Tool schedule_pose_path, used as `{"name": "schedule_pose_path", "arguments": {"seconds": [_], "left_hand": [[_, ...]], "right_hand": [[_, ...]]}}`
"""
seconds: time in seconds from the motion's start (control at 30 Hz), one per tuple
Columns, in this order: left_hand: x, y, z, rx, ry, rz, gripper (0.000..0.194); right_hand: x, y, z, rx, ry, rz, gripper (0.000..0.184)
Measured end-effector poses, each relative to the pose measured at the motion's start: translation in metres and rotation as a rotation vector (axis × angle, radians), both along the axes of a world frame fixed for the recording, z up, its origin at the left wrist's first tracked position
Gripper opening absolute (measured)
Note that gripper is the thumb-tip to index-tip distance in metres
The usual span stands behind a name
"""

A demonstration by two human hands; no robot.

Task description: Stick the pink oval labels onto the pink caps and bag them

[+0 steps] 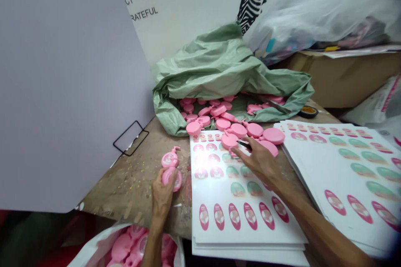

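The left grip (162, 196) wraps around pink plastic pump bottles (170, 160) just over the desk (125, 183), and they look light, stiff and a bit slick, so hold the round body; the right grip (260, 160) pinches a small black tool (243, 144).

Our bare left hand (163, 194) sits low, back upward, its curled fingers (168, 176) closed and bent downward. Our bare right hand (258, 162) reaches further forward, palm down, with pinched fingertips (243, 142). Our bare left forearm (152, 246) rises nearly straight, while our bare right forearm (326, 229) slants in from the lower right.
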State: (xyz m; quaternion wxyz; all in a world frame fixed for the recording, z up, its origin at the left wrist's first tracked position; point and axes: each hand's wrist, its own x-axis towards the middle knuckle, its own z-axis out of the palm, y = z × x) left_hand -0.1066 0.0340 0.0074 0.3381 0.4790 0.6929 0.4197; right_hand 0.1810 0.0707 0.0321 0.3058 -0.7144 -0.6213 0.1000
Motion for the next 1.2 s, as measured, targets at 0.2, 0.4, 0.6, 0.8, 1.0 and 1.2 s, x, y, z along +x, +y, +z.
{"name": "schedule_pose_path", "arguments": {"seconds": [0.2,0.4,0.6,0.8,1.0,1.2], "left_hand": [[-0.016,0.014,0.008,0.348,0.476,0.154,0.035],[0.038,0.005,0.014,0.265,0.011,-0.16,0.028],[0.084,0.007,0.012,0.218,0.088,-0.402,0.03],[0.114,0.008,0.039,0.379,0.279,-0.858,0.06],[0.125,-0.004,0.038,-0.102,-0.316,-0.77,0.026],[0.102,-0.02,0.024,-0.296,-0.874,-0.468,0.043]], "right_hand": [[-0.006,0.037,-0.021,-0.04,-0.18,-0.043,0.049],[0.024,0.031,-0.024,-0.074,-0.054,0.164,0.061],[0.046,0.005,-0.011,-0.148,0.12,0.265,0.063],[0.05,-0.026,0.018,-0.337,0.304,0.69,0.038],[0.05,-0.027,0.025,-0.298,0.614,0.545,0.044],[0.037,-0.034,0.011,-0.217,0.516,0.36,0.046]]}}
